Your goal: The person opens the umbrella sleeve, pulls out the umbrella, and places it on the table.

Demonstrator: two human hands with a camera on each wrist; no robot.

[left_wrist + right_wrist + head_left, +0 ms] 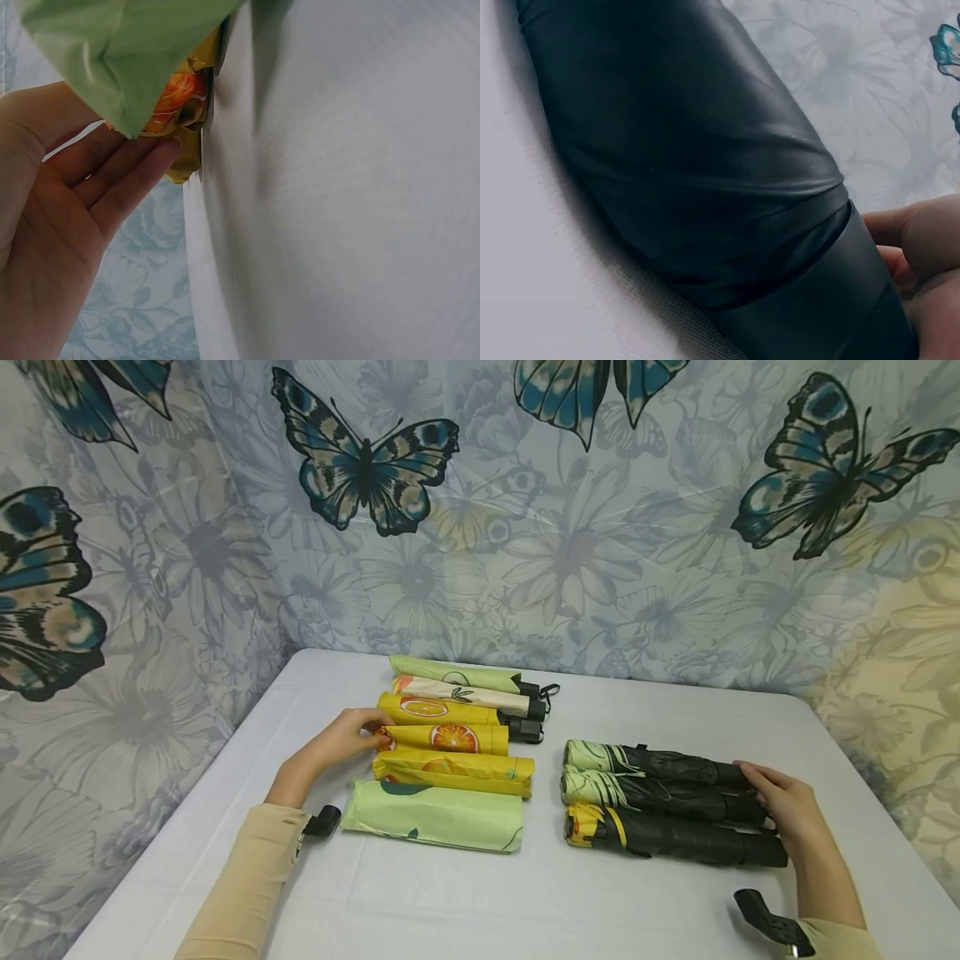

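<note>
In the head view my left hand [345, 739] is at the left end of a yellow cover with an orange-slice print [453, 738], thumb and fingers pinching that end. Nearer lie another yellow cover [480, 774] and a pale green cover [442, 816], both without visible handles. The green one's corner hides my left thumb tip in the left wrist view. My right hand [787, 806] touches the right end of the far black folded umbrella [682, 766] with extended fingers. Beside it lie a second black-and-green umbrella [675, 799] and a black-and-yellow one [675, 839].
Behind the covers lie a yellow umbrella [472, 713], a cream one [495, 697] and a light green one [480, 677], with black handles to the right. All rest on a white-covered table [450, 906]. Butterfly-patterned fabric [480, 577] hangs behind and beside it.
</note>
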